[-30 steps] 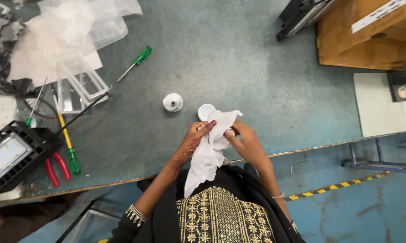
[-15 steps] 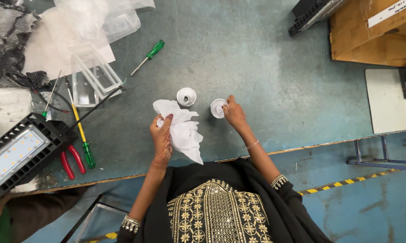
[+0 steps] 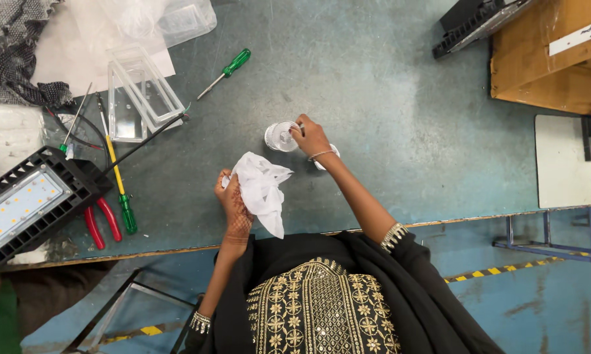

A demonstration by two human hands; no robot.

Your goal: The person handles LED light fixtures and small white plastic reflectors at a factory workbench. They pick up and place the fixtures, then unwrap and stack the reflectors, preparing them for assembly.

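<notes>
My left hand point(image 3: 233, 200) grips a crumpled white cloth point(image 3: 263, 187) just above the grey-green worktable point(image 3: 387, 118), near its front edge. My right hand point(image 3: 312, 134) is stretched forward, its fingertips pinching the rim of a small round white part point(image 3: 279, 136) that stands on the table. A second small white round piece point(image 3: 326, 159) lies on the table, partly hidden under my right wrist.
To the left lie a green screwdriver point(image 3: 228, 67), clear plastic trays point(image 3: 141, 92), a yellow-and-green screwdriver point(image 3: 120, 183), red-handled pliers point(image 3: 102, 223) and a black LED light fixture point(image 3: 27, 203). A cardboard box point(image 3: 551, 59) and a black housing point(image 3: 479, 23) sit at the back right.
My hands have parted. The right hand put one small white piece down on the table, then moved left onto the other round part. The left hand kept the cloth.
</notes>
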